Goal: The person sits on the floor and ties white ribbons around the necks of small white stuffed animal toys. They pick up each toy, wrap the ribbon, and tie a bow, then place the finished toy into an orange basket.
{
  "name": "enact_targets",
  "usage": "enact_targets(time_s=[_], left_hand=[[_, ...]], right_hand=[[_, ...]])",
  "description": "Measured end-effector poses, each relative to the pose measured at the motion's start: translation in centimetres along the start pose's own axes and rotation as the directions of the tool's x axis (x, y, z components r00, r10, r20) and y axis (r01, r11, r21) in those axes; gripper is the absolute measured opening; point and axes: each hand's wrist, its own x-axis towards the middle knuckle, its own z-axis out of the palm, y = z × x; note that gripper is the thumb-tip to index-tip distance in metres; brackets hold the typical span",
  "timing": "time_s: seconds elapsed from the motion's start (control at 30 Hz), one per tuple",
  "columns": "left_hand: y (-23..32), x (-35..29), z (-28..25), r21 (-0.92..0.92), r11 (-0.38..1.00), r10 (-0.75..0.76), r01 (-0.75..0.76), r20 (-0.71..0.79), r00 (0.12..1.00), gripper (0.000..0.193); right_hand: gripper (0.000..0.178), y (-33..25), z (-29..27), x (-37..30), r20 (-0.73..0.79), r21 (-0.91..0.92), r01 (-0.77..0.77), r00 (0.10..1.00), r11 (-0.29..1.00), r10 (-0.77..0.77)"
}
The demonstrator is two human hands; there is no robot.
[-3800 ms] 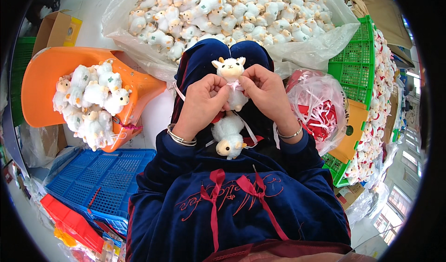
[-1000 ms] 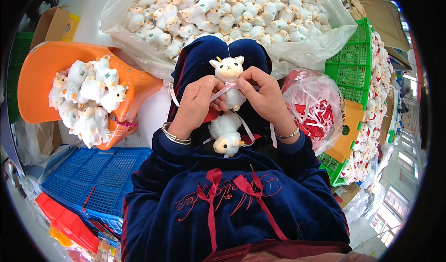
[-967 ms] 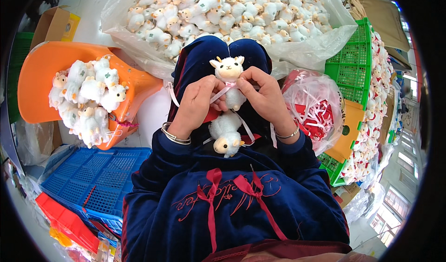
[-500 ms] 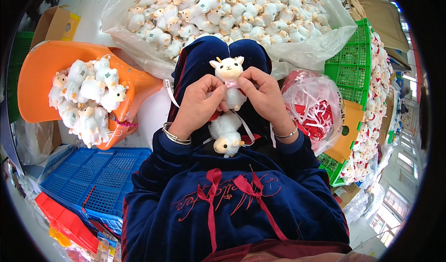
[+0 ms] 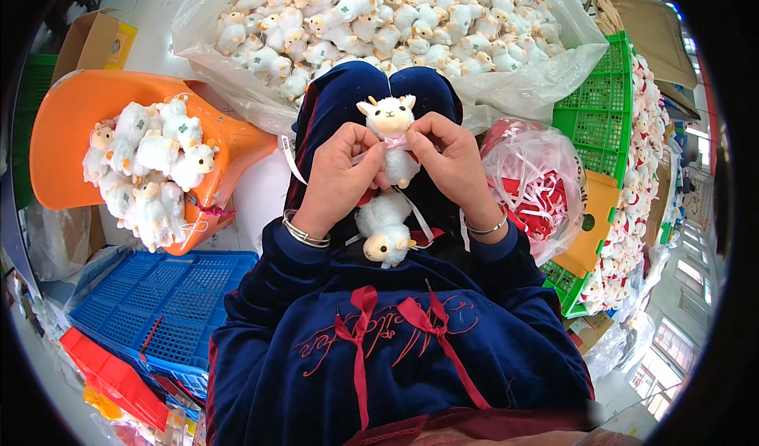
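Note:
A white plush sheep (image 5: 401, 169) with small horns stands upright over my lap, its face toward me, between my two hands. A pale pink ribbon (image 5: 394, 142) crosses its neck, and some red cloth shows beside its body. My left hand (image 5: 345, 169) is closed in a pinch on the ribbon at the sheep's left side in the picture. On the other side, the thumb and fingers of my right hand (image 5: 447, 157) pinch the ribbon near the neck. A second plush sheep (image 5: 383, 228) lies on my lap just below, with red cloth and white ribbon around it.
A large clear bag (image 5: 213, 58) full of plush sheep lies beyond my knees. At left, an orange chair (image 5: 67, 145) holds several more, above a blue crate (image 5: 158, 288). A plastic bag of red cloth pieces with ribbons (image 5: 538, 201) sits at right, beside green crates (image 5: 597, 102).
My hands stay at the sheep's neck, with only slight finger movement. My left wrist has shifted a little to the right. Both toys remain in place.

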Motion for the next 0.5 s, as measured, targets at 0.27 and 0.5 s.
enact_targets(time_s=[0.27, 0.5], left_hand=[[0.03, 0.29, 0.39, 0.058, 0.997, 0.053, -0.052, -0.02, 0.998, 0.016], [-0.01, 0.29, 0.28, 0.076, 0.996, 0.055, -0.054, -0.005, 0.998, 0.014]], right_hand=[[0.008, 0.0, -0.38, 0.04, 0.036, 0.004, 0.081, 0.996, 0.997, -0.081], [0.006, -0.08, -0.42, 0.15, 0.052, -0.022, 0.094, 0.994, 0.995, -0.093]])
